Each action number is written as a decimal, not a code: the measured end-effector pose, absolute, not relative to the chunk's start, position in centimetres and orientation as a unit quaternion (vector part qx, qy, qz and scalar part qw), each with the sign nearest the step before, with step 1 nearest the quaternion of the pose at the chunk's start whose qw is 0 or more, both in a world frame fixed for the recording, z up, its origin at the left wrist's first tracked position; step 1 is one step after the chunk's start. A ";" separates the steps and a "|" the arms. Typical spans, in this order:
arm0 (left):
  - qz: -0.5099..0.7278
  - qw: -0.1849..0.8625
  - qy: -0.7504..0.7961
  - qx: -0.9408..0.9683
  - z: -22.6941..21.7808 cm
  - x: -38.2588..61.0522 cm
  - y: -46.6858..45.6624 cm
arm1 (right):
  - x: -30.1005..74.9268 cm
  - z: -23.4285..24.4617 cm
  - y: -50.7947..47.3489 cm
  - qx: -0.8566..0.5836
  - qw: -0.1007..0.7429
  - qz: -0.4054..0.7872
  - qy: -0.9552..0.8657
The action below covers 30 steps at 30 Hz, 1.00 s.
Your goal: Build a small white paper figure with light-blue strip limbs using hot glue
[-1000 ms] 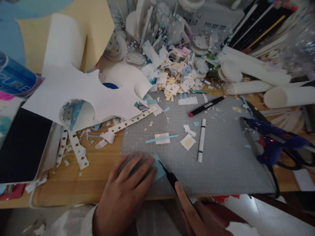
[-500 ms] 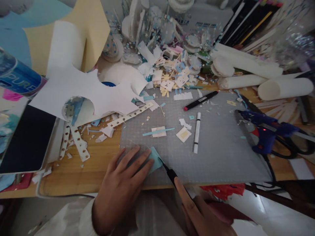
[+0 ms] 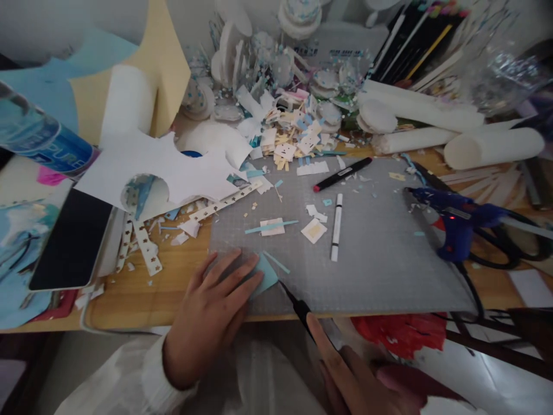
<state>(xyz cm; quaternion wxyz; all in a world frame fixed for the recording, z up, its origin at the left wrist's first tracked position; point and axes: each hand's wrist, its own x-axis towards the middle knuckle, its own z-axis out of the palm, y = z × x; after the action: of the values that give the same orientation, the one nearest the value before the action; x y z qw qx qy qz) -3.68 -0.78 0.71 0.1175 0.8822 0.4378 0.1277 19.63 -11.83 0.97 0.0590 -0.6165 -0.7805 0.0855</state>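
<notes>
My left hand (image 3: pixel 216 311) lies flat with its fingers spread, the fingertips pressing on a piece of light blue paper (image 3: pixel 268 276) near the mat's front edge. In my right hand (image 3: pixel 345 374) is a black craft knife (image 3: pixel 301 309). Its tip touches or nearly touches the paper's lower right corner. A thin blue paper strip (image 3: pixel 277 263) lies apart along the paper's upper right edge. Farther back, another blue strip (image 3: pixel 291 223) rests across a small white card (image 3: pixel 272 231). To the right of that sits a white square with a yellow patch (image 3: pixel 314 231).
On the grey cutting mat (image 3: pixel 389 248) are a white marker (image 3: pixel 336 227) and a black pen (image 3: pixel 343 174). A blue glue gun (image 3: pixel 458 222) with a lit red light lies at right. Paper scraps (image 3: pixel 298 135) heap behind; a phone (image 3: pixel 71 239) and bottle (image 3: pixel 56 138) are left.
A thin strip has come away from the blue paper's upper right edge. The knife tip has moved slightly down toward the near corner. The head view has shifted a little.
</notes>
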 end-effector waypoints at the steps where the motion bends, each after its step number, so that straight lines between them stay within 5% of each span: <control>1: 0.128 0.118 0.438 0.882 0.7 -3.7 -0.8 | 20.2 1.0 -11.5 -0.596 0.075 0.116 -0.791; 6: 0.152 0.107 0.427 0.885 0.7 -3.8 -0.7 | 24.3 1.9 -9.7 -0.520 0.140 0.217 -0.814; 19: 0.147 0.036 0.445 0.882 1.4 -5.3 0.4 | 29.2 0.2 -4.8 -0.707 0.241 0.057 -0.662; 30: 0.148 -0.012 0.477 0.866 0.7 -7.8 1.8 | 27.9 -1.5 -0.7 -0.785 0.204 -0.060 -0.582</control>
<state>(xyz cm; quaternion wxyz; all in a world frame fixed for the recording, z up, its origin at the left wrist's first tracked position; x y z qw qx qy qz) -7.81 1.83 0.71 -0.0124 0.8662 0.4770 0.1482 27.95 -0.67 -1.47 0.2040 -0.7851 -0.5818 -0.0598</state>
